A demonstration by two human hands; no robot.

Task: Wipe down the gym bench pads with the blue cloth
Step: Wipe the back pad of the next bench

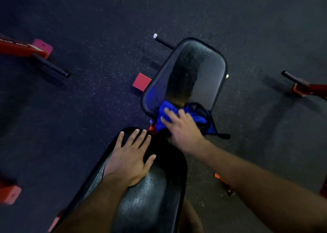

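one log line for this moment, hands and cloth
left hand: flat on near pad | right hand: pressing blue cloth on far pad near edge

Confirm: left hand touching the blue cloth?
Apart. The head view shows the left hand flat on the near bench pad, a dark gap separating its fingertips from the blue cloth under the right hand.

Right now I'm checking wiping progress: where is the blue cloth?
In the head view, right of centre, the blue cloth lies on the near end of the far bench pad, under the right hand.
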